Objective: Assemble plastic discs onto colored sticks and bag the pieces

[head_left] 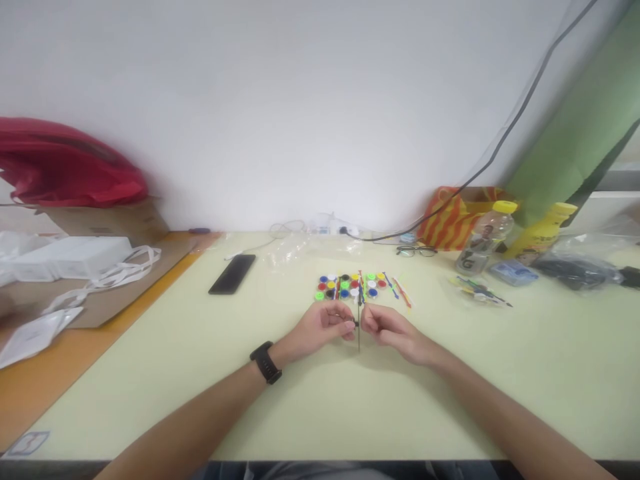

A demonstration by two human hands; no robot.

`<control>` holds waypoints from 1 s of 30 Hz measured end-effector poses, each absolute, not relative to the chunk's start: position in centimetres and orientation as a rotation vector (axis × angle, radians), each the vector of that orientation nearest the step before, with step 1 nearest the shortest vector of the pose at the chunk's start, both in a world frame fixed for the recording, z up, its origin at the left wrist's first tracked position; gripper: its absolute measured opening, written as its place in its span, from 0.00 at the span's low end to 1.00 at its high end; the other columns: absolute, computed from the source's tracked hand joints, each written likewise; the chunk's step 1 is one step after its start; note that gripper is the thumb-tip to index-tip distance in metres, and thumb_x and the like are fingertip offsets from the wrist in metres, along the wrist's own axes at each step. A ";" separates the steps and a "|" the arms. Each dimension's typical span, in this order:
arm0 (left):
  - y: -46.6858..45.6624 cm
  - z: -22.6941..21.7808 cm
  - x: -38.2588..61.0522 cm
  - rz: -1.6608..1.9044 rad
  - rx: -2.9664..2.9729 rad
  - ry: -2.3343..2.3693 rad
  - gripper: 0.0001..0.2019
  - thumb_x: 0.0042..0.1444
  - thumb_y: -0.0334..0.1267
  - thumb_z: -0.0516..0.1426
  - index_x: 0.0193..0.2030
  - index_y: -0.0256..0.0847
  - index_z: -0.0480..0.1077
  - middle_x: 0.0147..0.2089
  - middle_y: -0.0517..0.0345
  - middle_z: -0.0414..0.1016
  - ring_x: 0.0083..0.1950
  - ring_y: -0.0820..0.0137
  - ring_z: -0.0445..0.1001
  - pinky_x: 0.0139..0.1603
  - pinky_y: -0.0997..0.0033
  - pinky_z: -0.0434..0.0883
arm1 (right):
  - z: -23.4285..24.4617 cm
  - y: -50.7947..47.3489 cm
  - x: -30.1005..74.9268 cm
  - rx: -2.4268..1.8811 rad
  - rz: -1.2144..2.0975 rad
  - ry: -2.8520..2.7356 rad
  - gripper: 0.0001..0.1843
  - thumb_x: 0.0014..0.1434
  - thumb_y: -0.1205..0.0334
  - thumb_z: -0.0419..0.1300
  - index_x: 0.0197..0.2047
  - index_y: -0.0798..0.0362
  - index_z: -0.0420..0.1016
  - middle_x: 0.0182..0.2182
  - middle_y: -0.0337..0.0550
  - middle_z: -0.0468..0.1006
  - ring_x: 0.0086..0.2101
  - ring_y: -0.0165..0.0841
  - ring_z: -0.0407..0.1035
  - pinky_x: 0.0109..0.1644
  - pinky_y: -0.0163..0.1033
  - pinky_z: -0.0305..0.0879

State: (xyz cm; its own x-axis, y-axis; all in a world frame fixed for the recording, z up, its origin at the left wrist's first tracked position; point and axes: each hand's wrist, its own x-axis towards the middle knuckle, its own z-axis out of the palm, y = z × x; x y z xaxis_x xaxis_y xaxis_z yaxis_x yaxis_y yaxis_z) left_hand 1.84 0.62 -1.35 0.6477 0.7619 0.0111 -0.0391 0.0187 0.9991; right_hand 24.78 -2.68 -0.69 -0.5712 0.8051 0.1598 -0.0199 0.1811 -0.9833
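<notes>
My left hand (pixel 325 325), with a black watch (pixel 267 362) on its wrist, pinches a small black piece by a thin dark upright stick (pixel 359 340). My right hand (pixel 395 332) faces it from the other side of the stick, fingers curled closed; whatever they hold, if anything, is hidden. Just beyond both hands lie rows of small round coloured pieces (pixel 345 285), in blue, white, red, yellow, green and black. Slim coloured plastic sticks (pixel 401 292) lie among them and to their right.
A phone (pixel 233 274) lies left of the pieces. On the right are a bag of sticks (pixel 477 292), a clear bottle (pixel 485 240), a yellow bottle (pixel 543 233) and glasses (pixel 417 251). White boxes (pixel 93 257) sit on cardboard at left. A cable (pixel 493 157) crosses the wall.
</notes>
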 end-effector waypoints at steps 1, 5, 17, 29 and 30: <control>0.6 -1.4 1.8 0.696 1.429 0.651 0.14 0.59 0.44 0.67 0.43 0.37 0.73 0.35 0.53 0.80 0.39 0.66 0.81 0.45 0.67 0.76 | -0.6 -2.7 24.8 -0.748 1.468 -1.754 0.12 0.52 0.69 0.56 0.32 0.49 0.54 0.30 0.36 0.57 0.30 0.33 0.50 0.32 0.37 0.48; 0.6 -1.3 1.9 0.688 1.432 0.651 0.14 0.59 0.45 0.67 0.43 0.37 0.73 0.35 0.53 0.81 0.40 0.66 0.81 0.45 0.66 0.75 | -0.6 -2.7 24.7 -0.771 1.441 -1.782 0.12 0.50 0.71 0.55 0.32 0.49 0.53 0.30 0.36 0.56 0.30 0.32 0.49 0.32 0.37 0.47; 0.6 -1.4 1.8 0.690 1.451 0.661 0.13 0.60 0.44 0.66 0.43 0.37 0.73 0.36 0.53 0.79 0.40 0.67 0.80 0.45 0.67 0.75 | -0.7 -2.7 24.9 -0.760 1.448 -1.812 0.10 0.50 0.72 0.53 0.32 0.50 0.56 0.30 0.35 0.57 0.30 0.31 0.51 0.33 0.37 0.49; 1.1 -1.6 1.7 0.774 1.339 0.645 0.14 0.59 0.43 0.67 0.45 0.36 0.74 0.39 0.55 0.77 0.38 0.69 0.80 0.45 0.69 0.75 | -2.1 -2.4 25.3 -1.018 0.900 -1.934 0.11 0.70 0.55 0.55 0.38 0.51 0.70 0.31 0.38 0.66 0.29 0.31 0.59 0.34 0.38 0.55; 1.2 -1.6 1.7 0.779 1.336 0.648 0.14 0.59 0.43 0.67 0.45 0.36 0.74 0.39 0.55 0.77 0.38 0.69 0.80 0.45 0.69 0.75 | -2.3 -2.2 25.4 -1.079 0.877 -1.926 0.19 0.71 0.53 0.52 0.29 0.52 0.65 0.26 0.37 0.63 0.27 0.30 0.58 0.33 0.38 0.53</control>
State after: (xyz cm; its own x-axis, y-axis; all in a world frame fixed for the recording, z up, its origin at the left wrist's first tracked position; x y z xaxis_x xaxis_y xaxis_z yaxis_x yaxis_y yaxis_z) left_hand 1.75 1.17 -1.64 0.5962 0.8025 0.0247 -0.1209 0.0593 0.9909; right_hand 25.44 -2.21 -2.30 -0.3658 0.8897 0.2734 0.3776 0.4103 -0.8301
